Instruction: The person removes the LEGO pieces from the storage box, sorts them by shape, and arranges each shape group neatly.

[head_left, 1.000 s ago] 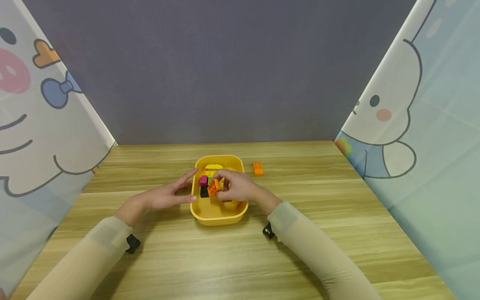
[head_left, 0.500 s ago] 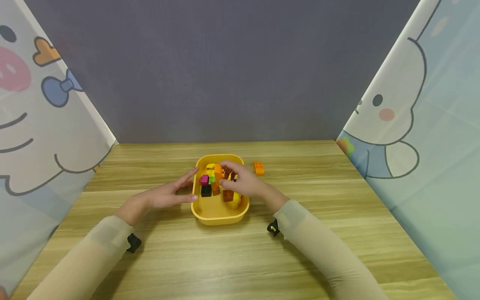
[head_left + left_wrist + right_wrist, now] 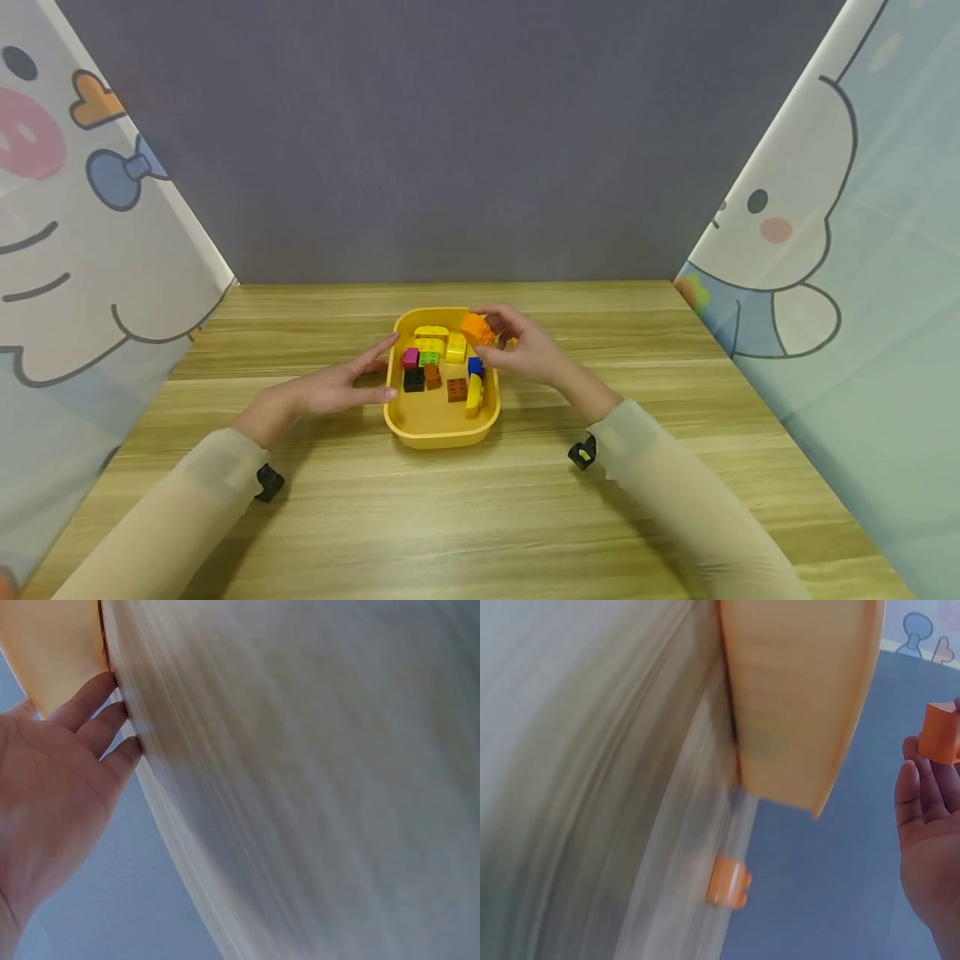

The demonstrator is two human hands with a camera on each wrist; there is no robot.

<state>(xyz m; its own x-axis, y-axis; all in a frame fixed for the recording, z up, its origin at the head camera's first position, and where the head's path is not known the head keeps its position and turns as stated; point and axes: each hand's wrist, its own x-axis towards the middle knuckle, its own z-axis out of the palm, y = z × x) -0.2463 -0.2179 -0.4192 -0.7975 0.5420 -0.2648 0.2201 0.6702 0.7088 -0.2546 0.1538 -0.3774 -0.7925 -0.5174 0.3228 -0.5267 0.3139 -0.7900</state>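
Right hand (image 3: pixel 529 350) pinches an orange block (image 3: pixel 476 330) clear above the far right corner of a smooth, rounded yellow tub (image 3: pixel 442 442), left hand (image 3: pixel 330 389) spread at the tub's left rim.

Behind the wooden table (image 3: pixel 450 525) stands a dark grey wall (image 3: pixel 450 150); on both sides are pale cartoon sheets (image 3: pixel 892 400).

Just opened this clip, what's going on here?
A person is handling toy blocks at a wooden table. The right hand holds an orange block up by the right rim of a yellow tray, while the left hand rests, fingers extended, against its left side. Inside lie a black block, a blue block and others. A second orange block lies on the table outside the tray.
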